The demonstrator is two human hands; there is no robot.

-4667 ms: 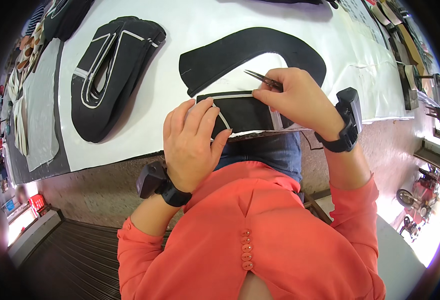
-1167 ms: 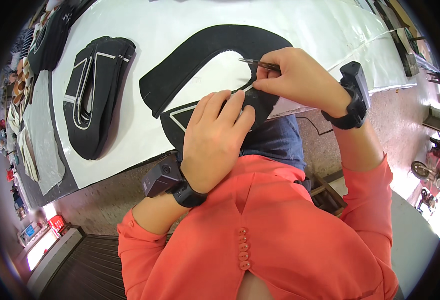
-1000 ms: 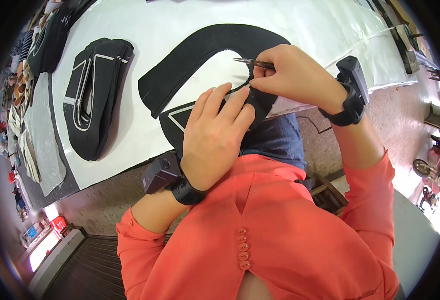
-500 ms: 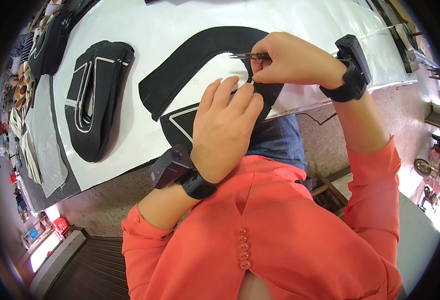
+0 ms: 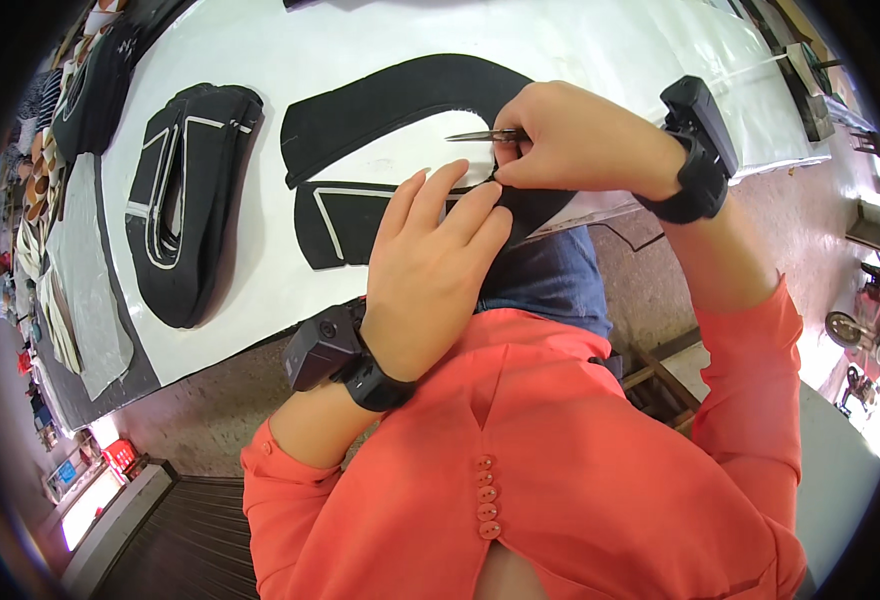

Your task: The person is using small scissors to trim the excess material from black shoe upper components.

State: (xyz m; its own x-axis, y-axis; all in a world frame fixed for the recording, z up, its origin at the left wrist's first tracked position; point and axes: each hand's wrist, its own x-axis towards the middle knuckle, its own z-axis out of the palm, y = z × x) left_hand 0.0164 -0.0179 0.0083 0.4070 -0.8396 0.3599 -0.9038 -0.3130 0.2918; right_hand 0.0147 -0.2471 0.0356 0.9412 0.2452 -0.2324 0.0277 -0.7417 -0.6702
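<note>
A flat black fabric piece with white edge trim (image 5: pixel 345 222) lies at the near edge of the white table (image 5: pixel 580 50). My left hand (image 5: pixel 430 270) presses flat on its right part, fingers spread. My right hand (image 5: pixel 575 140) grips a small pair of metal scissors (image 5: pixel 480 135), blades pointing left, just above the piece's right end. A larger curved black fabric piece (image 5: pixel 400 105) lies right behind it. Both wrists carry black devices on straps.
A stack of black trimmed pieces (image 5: pixel 185 225) lies at the left of the table. Grey fabric sheets (image 5: pixel 80 270) and other stacked materials sit at the far left edge. The floor below is brown, and a dark mat lies at the lower left.
The trimmed piece has been turned and now lies flatter, stretching left. My left hand slid right with it, and my right hand moved the scissors up to the piece's right end.
</note>
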